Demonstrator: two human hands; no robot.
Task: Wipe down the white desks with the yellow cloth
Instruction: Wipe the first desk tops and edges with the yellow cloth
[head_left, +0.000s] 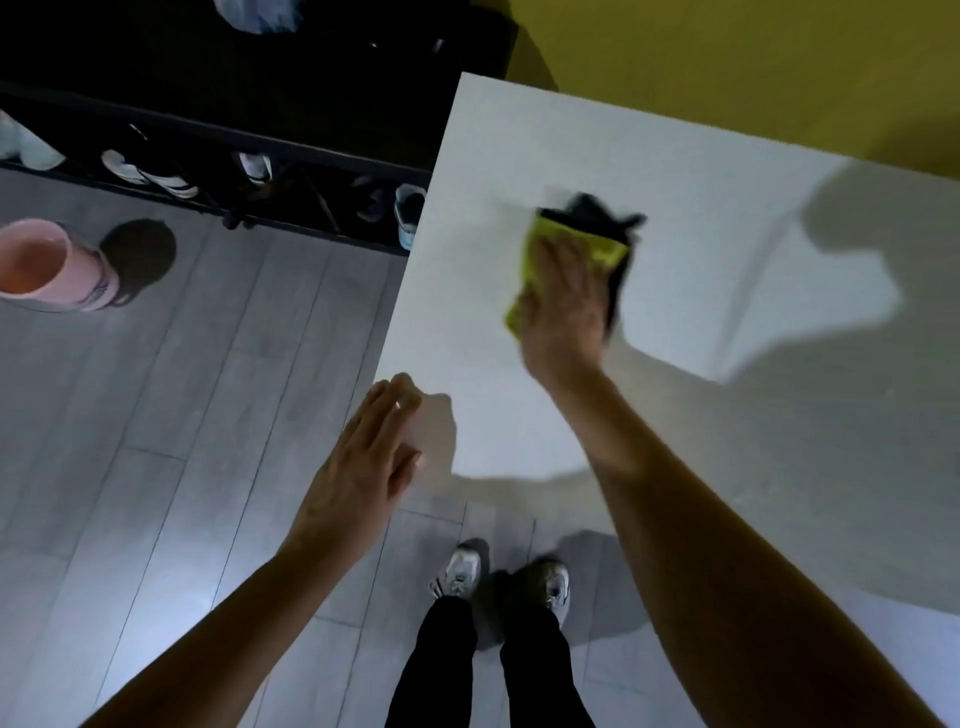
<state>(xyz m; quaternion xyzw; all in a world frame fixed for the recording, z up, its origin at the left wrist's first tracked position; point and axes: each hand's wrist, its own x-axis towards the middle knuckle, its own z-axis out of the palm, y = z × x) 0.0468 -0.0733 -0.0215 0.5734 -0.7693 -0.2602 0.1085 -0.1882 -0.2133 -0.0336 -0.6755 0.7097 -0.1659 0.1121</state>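
A grey plank floor (171, 415) runs under a white desk (701, 415) that fills the right of the view, with a yellow wall (753, 67) behind it. On the desk, toward its far left part, lies the yellow cloth (602, 244), with a dark side showing along its far and right edges. The right hand (563, 306) lies flat on the cloth, fingers straight and pressing it to the desk. The left hand (363, 467) is spread, fingers straight and loosely together, at the desk's near left corner; whether it touches the edge I cannot tell. A pink bucket (47, 265) stands on the floor at the left. Beyond it a dark rack (208, 135) holds shoes (150, 174). Below, the person's two feet in pale sneakers (460, 571) stand just beside the desk.
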